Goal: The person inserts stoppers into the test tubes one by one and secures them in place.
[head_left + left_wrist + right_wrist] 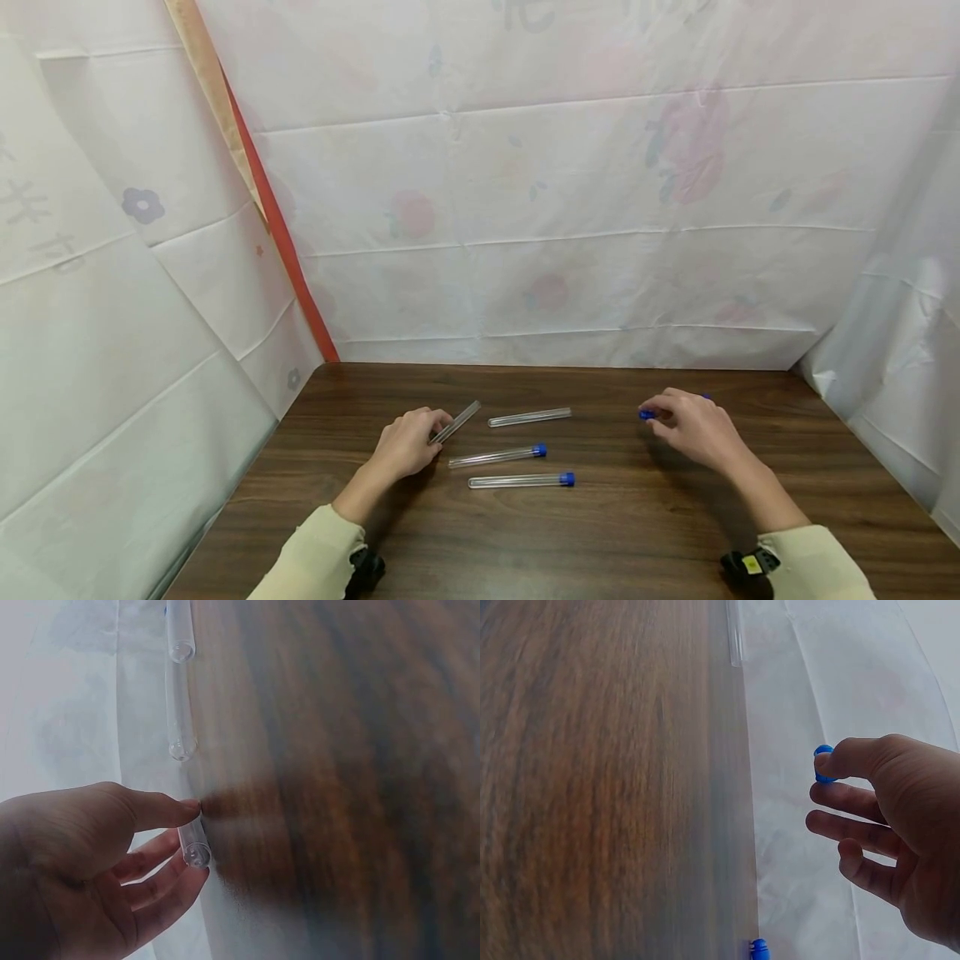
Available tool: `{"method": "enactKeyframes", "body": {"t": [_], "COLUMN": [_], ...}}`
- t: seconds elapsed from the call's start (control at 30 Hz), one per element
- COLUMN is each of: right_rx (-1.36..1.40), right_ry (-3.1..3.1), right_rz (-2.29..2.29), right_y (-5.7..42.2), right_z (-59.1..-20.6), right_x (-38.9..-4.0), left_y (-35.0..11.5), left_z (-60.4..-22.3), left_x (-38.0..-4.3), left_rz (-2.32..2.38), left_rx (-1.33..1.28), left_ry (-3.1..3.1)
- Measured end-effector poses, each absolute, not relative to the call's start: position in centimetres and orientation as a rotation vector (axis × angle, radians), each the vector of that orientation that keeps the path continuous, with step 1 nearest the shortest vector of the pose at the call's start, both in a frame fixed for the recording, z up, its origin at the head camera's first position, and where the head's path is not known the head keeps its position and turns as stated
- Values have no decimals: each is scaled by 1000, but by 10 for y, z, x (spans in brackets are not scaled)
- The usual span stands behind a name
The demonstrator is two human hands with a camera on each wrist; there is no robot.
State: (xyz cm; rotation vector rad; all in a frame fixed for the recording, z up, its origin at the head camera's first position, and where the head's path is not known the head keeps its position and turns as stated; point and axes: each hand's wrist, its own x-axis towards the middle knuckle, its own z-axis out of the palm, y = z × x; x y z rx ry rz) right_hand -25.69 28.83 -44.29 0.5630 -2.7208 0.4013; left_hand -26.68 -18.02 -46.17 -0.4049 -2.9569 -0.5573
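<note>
My left hand [408, 442] pinches a clear, uncapped test tube [456, 422] between thumb and fingers, its open end pointing away to the upper right. The tube's rounded end [196, 856] shows just past the fingertips in the left wrist view. Over the table's right side, my right hand [696, 425] holds a small blue cap [824, 763] between thumb and index finger, with the other fingers loosely bent. A second blue cap [759, 949] lies on the table near that hand, mostly hidden behind it in the head view.
Between the hands lie an uncapped test tube [529, 417] and two test tubes with blue caps, one nearer the middle [495, 457] and one closer to me [517, 482]. White printed sheeting [555, 217] stands behind the brown wooden table [600, 550] and along both sides.
</note>
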Motion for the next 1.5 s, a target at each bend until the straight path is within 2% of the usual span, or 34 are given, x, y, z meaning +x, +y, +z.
{"method": "enactKeyframes", "body": {"t": [1.5], "right_rx": [550], "right_ry": [-2597], "right_rz": [431], "right_y": [283], "right_z": [-424], "right_x": [-248], "left_y": [-175], "left_z": [-446], "left_x": [-267], "left_rz": [-618], "left_rx": [-548], "left_ry": [-2841]}}
